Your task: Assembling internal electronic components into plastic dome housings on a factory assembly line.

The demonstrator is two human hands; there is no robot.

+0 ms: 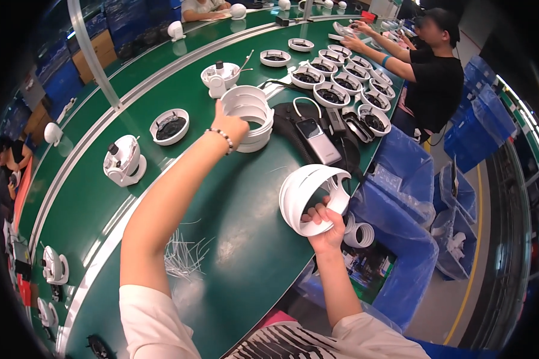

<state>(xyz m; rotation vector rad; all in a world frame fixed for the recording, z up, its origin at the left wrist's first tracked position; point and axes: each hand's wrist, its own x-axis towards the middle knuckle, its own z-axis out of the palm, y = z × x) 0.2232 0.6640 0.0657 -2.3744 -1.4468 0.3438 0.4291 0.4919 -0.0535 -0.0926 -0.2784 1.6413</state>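
My left hand (232, 130), with a beaded bracelet at its wrist, grips the side of a stack of white plastic ring housings (254, 102) on the green table. Some of its fingers are hidden by the stack. At the table's right edge, my right hand (324, 226) is closed around the rim of a white curved shell piece (294, 194), held tilted with its hollow side partly toward me. The shell looks layered, perhaps several nested pieces. Between the two hands lie a silver and black handheld device (318, 142) and a black bag or strap (290, 133).
Many white round covers with black insides (331, 94) crowd the far right of the table. White camera-like units (124, 160) stand along the left. Thin white strips (185, 254) lie nearby. Blue lined bins (401, 269) stand at right. A co-worker (434, 75) works beyond.
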